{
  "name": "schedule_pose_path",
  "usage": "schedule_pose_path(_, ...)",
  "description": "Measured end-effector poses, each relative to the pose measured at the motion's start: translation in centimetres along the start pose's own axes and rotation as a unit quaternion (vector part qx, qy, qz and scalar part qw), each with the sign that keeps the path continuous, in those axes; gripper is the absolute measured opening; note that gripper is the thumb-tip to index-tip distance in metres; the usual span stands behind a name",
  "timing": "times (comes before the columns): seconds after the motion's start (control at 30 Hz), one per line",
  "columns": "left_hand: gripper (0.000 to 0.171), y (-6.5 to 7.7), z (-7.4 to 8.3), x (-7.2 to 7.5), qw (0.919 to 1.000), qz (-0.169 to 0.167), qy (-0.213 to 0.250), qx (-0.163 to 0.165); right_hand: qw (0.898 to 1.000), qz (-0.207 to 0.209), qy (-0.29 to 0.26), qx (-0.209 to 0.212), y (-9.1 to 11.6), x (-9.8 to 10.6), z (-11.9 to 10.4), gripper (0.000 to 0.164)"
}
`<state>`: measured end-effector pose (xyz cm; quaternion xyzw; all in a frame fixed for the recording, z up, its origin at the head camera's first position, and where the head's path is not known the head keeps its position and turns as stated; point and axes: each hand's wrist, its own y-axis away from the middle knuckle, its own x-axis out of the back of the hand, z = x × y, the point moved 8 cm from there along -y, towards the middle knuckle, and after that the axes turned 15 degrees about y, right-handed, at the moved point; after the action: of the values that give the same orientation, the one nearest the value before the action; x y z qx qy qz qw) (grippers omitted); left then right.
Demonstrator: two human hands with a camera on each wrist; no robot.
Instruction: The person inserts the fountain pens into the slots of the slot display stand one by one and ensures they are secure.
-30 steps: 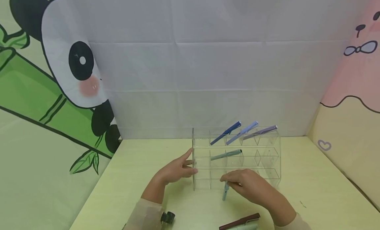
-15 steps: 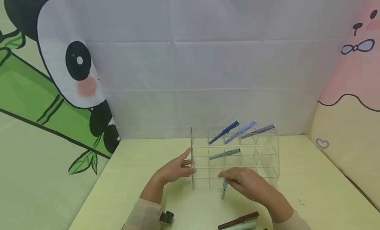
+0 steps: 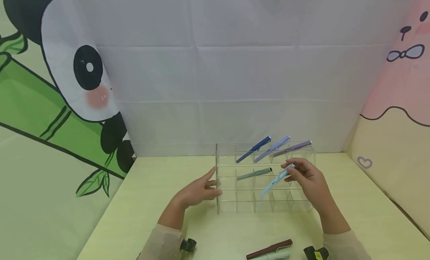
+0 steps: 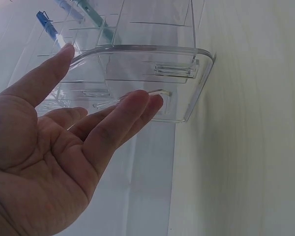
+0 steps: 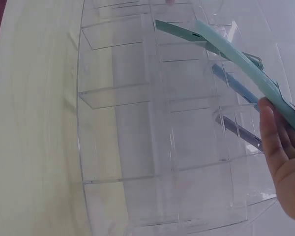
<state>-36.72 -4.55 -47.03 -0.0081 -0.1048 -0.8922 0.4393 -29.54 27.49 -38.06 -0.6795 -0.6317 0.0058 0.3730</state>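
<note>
A clear acrylic rack [image 3: 217,202] with several compartments in three tiers stands on the table. My right hand [image 3: 310,183] pinches the upper end of a light blue pen [image 3: 276,182], which slants in front of the middle and lower tiers. In the right wrist view this pen [image 5: 246,66] crosses over a teal-green pen [image 5: 179,30]. That teal-green pen [image 3: 254,174] lies tilted in the middle tier. Dark blue [image 3: 253,149], periwinkle [image 3: 273,149] and purple [image 3: 292,149] pens lean in the top tier. My left hand [image 4: 64,142], fingers extended, rests against the rack's left side.
A maroon pen [image 3: 269,249] and a pale green pen [image 3: 272,256] lie side by side on the table [image 3: 215,230] near me. White cloth [image 3: 248,73] hangs behind the rack, with printed panels at left and right.
My right hand has moved up and to the right with the light blue pen, from below the lower tier to before the middle tier. The left hand stays at the rack's side.
</note>
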Motion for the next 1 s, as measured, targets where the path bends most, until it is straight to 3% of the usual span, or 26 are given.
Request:
schedule_pose_path(0.1, 0.097, 0.0, 0.1, 0.0, 1.0, -0.001, -0.001, -0.002, 0.996, 0.076, -0.042, -0.01, -0.1, 1.8, 0.5, 0.03)
schedule_pose_path(0.2, 0.096, 0.0, 0.2, 0.0, 1.0, 0.0, -0.004, -0.002, 0.984, 0.145, -0.1, -0.024, 0.0, 3.1, 0.7, 0.034)
schedule_pose_path(0.33, 0.093, -0.1, 0.1, 0.1, 1.0, 0.003, -0.005, -0.001, 0.97, 0.19, -0.15, -0.04, 0.1, 3.5, 1.1, 0.037)
schedule_pose_path(0.47, 0.095, -0.1, 0.0, 0.1, 1.0, 0.001, -0.002, -0.002, 0.976, 0.165, -0.14, -0.041, 0.1, 2.6, 1.7, 0.039)
schedule_pose_path(0.7, 0.095, 0.0, -0.1, 0.0, 1.0, 0.001, -0.001, -0.002, 0.99, 0.104, -0.072, -0.058, 0.0, 0.4, 2.5, 0.04)
schedule_pose_path(1.0, 0.097, 0.1, 0.1, -0.1, 1.0, -0.001, 0.001, -0.003, 0.993, 0.076, 0.023, -0.085, 0.1, -0.4, 2.8, 0.032)
